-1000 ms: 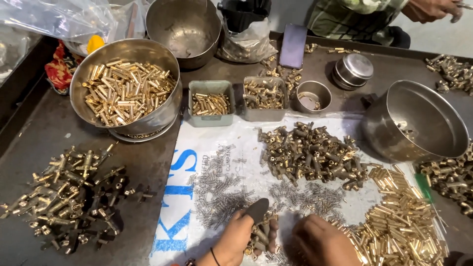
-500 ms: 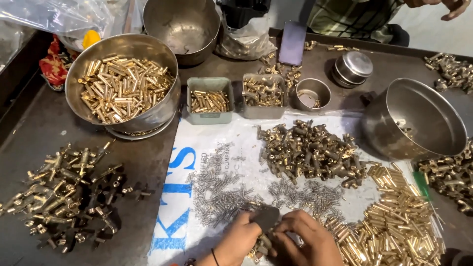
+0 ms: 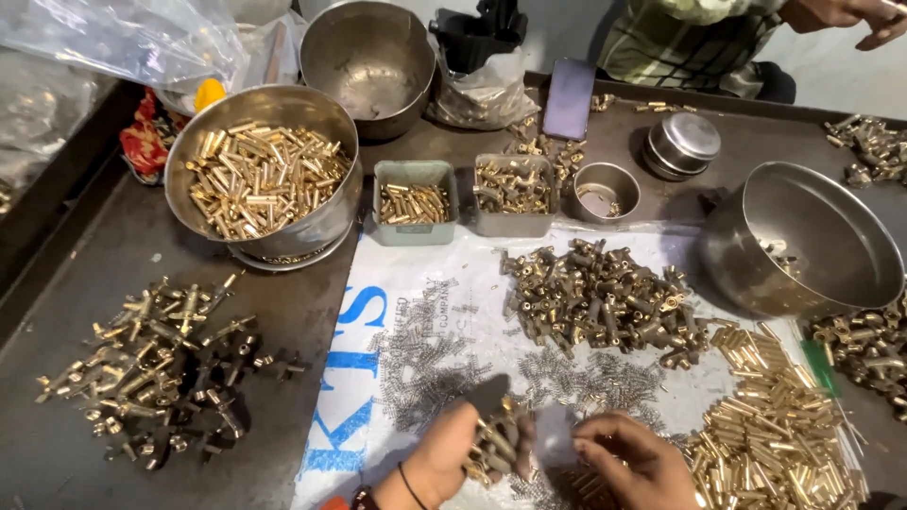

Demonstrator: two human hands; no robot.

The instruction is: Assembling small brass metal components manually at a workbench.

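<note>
At the bottom of the head view my left hand [image 3: 452, 455] is closed around a bunch of small brass parts [image 3: 491, 444] with a dark piece sticking up from them. My right hand [image 3: 631, 460] is beside it, fingers pinched at something tiny near the bunch; I cannot tell what. Both hands hover over a white printed sheet [image 3: 378, 312]. Small steel springs [image 3: 430, 364] lie scattered just above my hands. Brass tubes [image 3: 775, 425] are piled to the right of my right hand.
A steel bowl of brass tubes [image 3: 260, 175] stands at the left, an empty bowl [image 3: 370, 61] behind it, a tilted steel bowl [image 3: 803, 241] at the right. Two small trays [image 3: 414, 200], a steel cup [image 3: 605, 192], a brass fittings heap [image 3: 605, 297], assembled parts [image 3: 161, 368]. Another person sits opposite.
My hands have come closer together and risen slightly over the sheet. The left hand now shows the bunch of brass parts more clearly; the right hand's fingers have pinched near it.
</note>
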